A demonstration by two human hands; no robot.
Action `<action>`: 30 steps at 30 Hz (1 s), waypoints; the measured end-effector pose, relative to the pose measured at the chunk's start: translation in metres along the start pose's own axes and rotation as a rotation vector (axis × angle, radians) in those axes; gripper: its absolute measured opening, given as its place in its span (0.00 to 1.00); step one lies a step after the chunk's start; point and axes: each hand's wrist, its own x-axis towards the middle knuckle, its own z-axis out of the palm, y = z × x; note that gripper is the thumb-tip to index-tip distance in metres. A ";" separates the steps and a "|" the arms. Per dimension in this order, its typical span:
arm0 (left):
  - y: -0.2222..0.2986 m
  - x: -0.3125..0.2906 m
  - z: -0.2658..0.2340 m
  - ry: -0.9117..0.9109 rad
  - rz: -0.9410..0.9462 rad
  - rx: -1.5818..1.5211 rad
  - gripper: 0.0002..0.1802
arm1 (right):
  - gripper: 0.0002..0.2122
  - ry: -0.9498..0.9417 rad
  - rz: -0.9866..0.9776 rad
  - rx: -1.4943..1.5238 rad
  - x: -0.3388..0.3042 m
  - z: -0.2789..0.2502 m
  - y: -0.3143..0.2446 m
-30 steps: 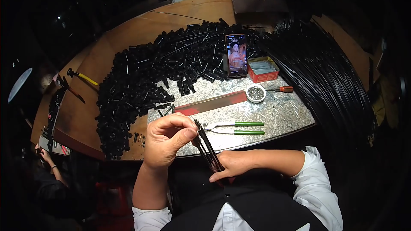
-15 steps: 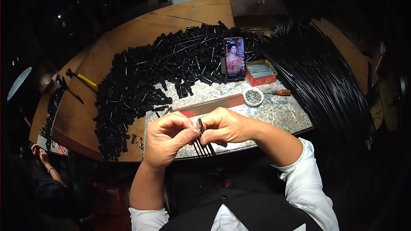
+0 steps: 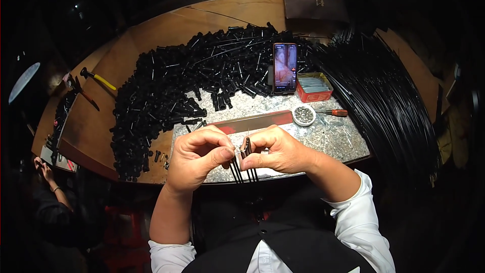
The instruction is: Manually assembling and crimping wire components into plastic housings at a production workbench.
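Observation:
Both hands are held close together in front of my chest, above the near edge of a speckled stone slab (image 3: 333, 144). My left hand (image 3: 198, 161) pinches some thin black rods (image 3: 236, 171) between thumb and forefinger, and their lower ends hang down. Across a narrow gap, my right hand (image 3: 278, 151) has its thumb and fingers closed on more thin black rods (image 3: 253, 174), with dark flat ends (image 3: 247, 146) standing above the thumb. Beyond the hands lies a long reddish metal bar (image 3: 250, 122). How the rods' tips meet the fingers is partly hidden.
A heap of black tubular parts (image 3: 202, 65) covers the table's left and back. Long black rods (image 3: 389, 101) fan out at the right. A phone (image 3: 285, 68), red box (image 3: 314, 95), white bowl (image 3: 303, 124), screwdriver (image 3: 337, 113), hammer (image 3: 101, 79) and another person's hand (image 3: 46, 172) also show.
My hands have drawn slightly apart. The rods, bunched together before, now hang as two groups, one at each hand. The whole view has shifted a little.

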 end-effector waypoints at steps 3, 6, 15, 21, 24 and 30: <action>0.002 0.002 0.005 0.057 -0.091 -0.009 0.03 | 0.12 0.115 0.043 0.055 -0.002 0.007 0.002; 0.004 0.003 0.010 0.083 -0.070 0.069 0.02 | 0.04 0.099 0.178 0.214 -0.007 0.010 0.008; 0.000 0.004 0.001 0.035 -0.134 0.011 0.03 | 0.10 0.198 0.196 0.240 -0.009 0.018 0.004; -0.004 -0.001 -0.003 0.053 -0.121 -0.058 0.04 | 0.14 0.285 0.134 0.356 -0.007 0.030 0.007; -0.004 -0.002 -0.002 0.119 -0.074 0.047 0.06 | 0.07 0.310 0.176 0.372 -0.007 0.028 0.004; -0.074 -0.046 -0.153 0.823 0.136 1.054 0.08 | 0.07 0.358 0.173 0.348 -0.010 0.024 0.012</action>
